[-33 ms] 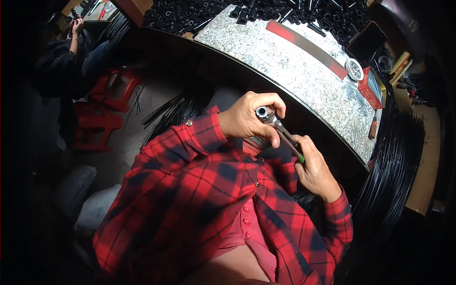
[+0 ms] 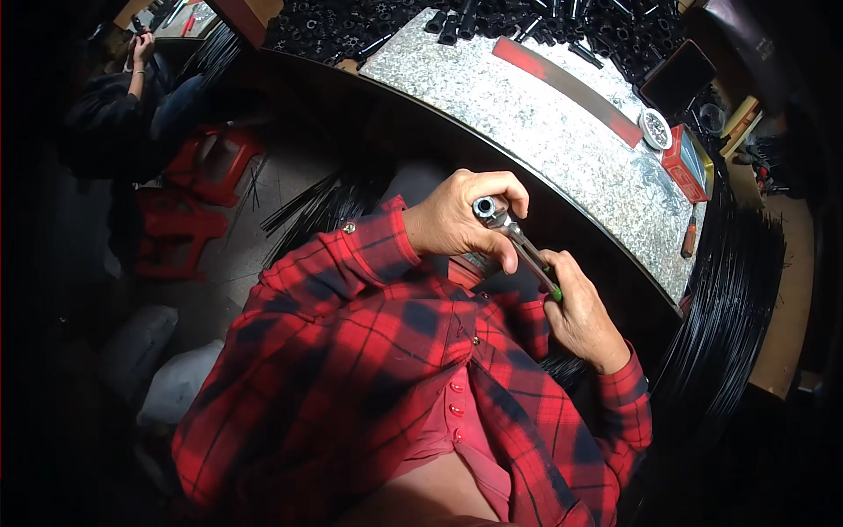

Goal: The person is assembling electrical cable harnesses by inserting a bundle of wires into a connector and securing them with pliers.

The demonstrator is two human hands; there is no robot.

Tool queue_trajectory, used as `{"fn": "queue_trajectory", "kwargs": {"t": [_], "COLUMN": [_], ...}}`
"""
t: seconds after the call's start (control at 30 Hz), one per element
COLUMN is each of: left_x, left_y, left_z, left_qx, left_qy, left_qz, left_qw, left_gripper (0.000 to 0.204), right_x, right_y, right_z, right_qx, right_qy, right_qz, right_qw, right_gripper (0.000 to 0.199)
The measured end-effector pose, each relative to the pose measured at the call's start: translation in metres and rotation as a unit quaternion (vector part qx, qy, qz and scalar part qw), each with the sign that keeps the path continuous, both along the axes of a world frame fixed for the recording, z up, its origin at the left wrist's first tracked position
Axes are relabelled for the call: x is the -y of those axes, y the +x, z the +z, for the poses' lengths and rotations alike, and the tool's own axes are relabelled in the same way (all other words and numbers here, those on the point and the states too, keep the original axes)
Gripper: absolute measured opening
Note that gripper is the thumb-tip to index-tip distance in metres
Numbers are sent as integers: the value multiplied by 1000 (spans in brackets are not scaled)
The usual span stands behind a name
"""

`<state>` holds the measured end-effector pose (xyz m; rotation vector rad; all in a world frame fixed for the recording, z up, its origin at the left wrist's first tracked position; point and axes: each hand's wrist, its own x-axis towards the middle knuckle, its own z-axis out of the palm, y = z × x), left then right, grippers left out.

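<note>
My left hand is curled around a hollow metal tube, whose round open end faces up. Its thumb and forefinger arch apart around the top, and the lower fingers are hidden. Against the tube lies the head of a slim metal hand tool, plier-like, with a green piece toward its lower end. My right hand closes around that lower end, its thumb beside the green part. Exactly how tool and tube meet is hard to make out.
Ahead is a mottled metal worktop with a red-ended strip, heaped black parts, a white bowl, a red box and a screwdriver. Bundled black rods stand right. Red stools and another person are left.
</note>
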<state>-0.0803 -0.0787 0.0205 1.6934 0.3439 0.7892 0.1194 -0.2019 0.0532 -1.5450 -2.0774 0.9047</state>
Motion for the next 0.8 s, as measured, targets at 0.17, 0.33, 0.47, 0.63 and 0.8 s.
{"fn": "queue_trajectory", "kwargs": {"t": [0.17,0.33,0.47,0.63,0.8], "left_x": [2,4,7,6,5], "left_y": [0,2,2,1,-5], "left_z": [-1,-4,-6,-3,-4], "left_qx": [7,12,15,28,20], "left_qy": [-4,-20,-25,-59,-52], "left_qz": [33,57,72,79,84], "left_qw": [999,998,997,995,995], "left_gripper": [64,64,66,72,76], "right_x": [-2,-5,-9,-18,-43], "right_y": [-4,-6,-2,11,43], "right_z": [-15,-24,-29,-20,-5], "right_qx": [-21,-14,37,111,144], "right_qy": [13,-29,43,123,225], "right_qz": [-48,-81,-89,-119,-186], "right_qw": [999,996,994,979,945], "right_gripper": [29,23,18,16,10]}}
